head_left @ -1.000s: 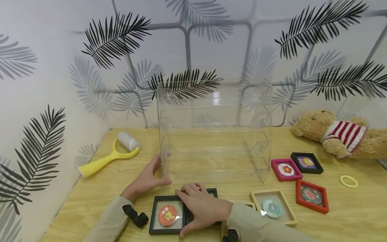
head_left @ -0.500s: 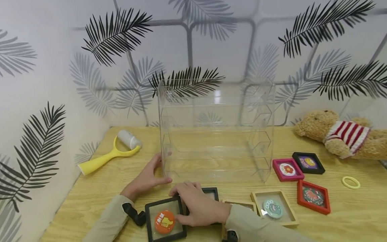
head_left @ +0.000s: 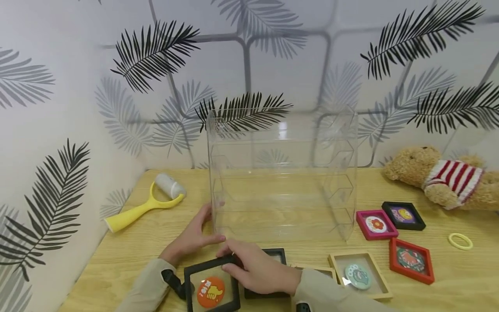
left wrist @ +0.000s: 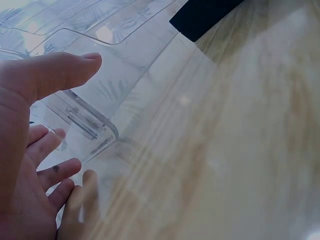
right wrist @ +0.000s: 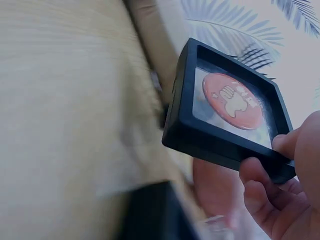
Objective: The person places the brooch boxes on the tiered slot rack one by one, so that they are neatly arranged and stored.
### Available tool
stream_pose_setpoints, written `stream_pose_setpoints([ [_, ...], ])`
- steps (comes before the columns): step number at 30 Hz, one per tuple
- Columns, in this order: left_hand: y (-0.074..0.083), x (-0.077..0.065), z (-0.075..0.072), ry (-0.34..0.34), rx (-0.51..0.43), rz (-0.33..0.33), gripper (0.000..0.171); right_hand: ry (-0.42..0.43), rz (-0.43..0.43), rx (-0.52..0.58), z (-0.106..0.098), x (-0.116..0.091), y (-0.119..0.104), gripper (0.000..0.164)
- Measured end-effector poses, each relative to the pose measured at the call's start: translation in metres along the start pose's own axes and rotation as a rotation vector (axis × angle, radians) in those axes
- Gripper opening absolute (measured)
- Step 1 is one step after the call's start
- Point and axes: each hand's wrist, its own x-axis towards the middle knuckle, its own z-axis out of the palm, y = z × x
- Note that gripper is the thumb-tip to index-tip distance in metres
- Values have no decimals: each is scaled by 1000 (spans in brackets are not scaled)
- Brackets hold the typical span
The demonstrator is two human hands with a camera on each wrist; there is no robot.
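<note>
My right hand (head_left: 259,268) pinches the right edge of a black square display frame (head_left: 188,288), lifted and tilted above the table. Inside it, an orange round badge (right wrist: 232,101) bears a thumbs-up. In the right wrist view, thumb and fingers close on one corner of the frame. A second black frame (head_left: 280,256) lies partly hidden under the right hand. My left hand (head_left: 191,240) rests at the lower left side of a clear acrylic display rack (head_left: 282,234). Its thumb and fingers are spread about the rack's edge; the left wrist view leaves firm contact unclear.
Right of my hands lie wooden frames, one with a teal badge (head_left: 358,276). Beyond are a red frame (head_left: 411,261), a pink frame (head_left: 376,225), a small black frame (head_left: 403,216), a yellow ring (head_left: 460,241) and a teddy bear (head_left: 440,173). A yellow-handled roller (head_left: 146,203) lies left.
My right hand has taken hold of the badge frame, which lay flat beside the other black one, and raised and turned it leftward. The left hand stays by the rack.
</note>
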Motion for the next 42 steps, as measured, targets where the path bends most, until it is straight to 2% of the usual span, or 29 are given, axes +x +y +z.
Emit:
stream_pose_setpoints([
  [2,-2,0,1,3,-10,-7,81,30,-25,-12,-10,3,-2,20],
  [5,-5,3,1,-13,-51,22,79,99,-91,-31,-33,12,-8,18],
  [9,-7,6,-1,-22,-8,43,85,207,-150,-59,-76,26,-21,17],
  [10,-6,6,-1,-26,9,25,86,237,-153,-70,-88,29,-24,18],
  [12,-4,5,-1,-11,54,-22,86,292,-139,-76,-112,37,-32,20],
  [15,-2,4,2,-3,33,-80,83,392,-96,-100,-150,49,-40,21],
  [19,-3,4,5,1,11,-78,82,544,-37,-139,-195,67,-44,21],
  [23,-4,3,6,4,-14,-70,83,676,-12,-227,-225,83,-39,20],
  [25,-4,2,7,7,-13,-65,84,716,-20,-314,-233,90,-35,19],
  [29,-3,-5,8,3,-9,-67,84,732,-65,-485,-238,101,-25,12],
  [32,-5,-9,8,4,2,-61,83,731,-97,-528,-236,107,-21,8],
  [37,-3,-7,5,17,17,-48,83,762,-75,-549,-238,115,-22,6],
  [39,-2,-5,4,16,20,-49,84,737,-58,-592,-240,117,-22,6],
  [42,-2,-2,2,10,15,-38,85,611,-25,-671,-239,118,-19,5],
])
